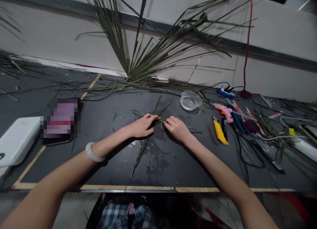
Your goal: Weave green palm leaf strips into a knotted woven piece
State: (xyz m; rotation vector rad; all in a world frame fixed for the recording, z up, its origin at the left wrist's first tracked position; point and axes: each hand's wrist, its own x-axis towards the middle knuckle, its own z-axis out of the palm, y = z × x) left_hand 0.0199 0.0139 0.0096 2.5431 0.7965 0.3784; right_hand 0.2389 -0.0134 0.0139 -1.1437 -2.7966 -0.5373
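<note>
Several narrow green palm leaf strips (140,154) cross one another on the dark table, their ends fanning out in different directions. Where they cross, my left hand (144,125) pinches the strips from the left, thumb and fingertips close together. From the right, my right hand (176,127) is closed with its fingertips on the same crossing, a short way from the left fingertips. The exact weave between the fingers is too small to make out. A pale bangle (92,152) sits on my left wrist. Wet patches show on the table around the strips.
A palm frond (128,69) leans against the wall behind. A clear plastic bowl (190,101), a pink glue gun (224,111) and a yellow utility knife (220,132) lie to the right, among cables. To the left are a phone (61,118) and a white power bank (21,140).
</note>
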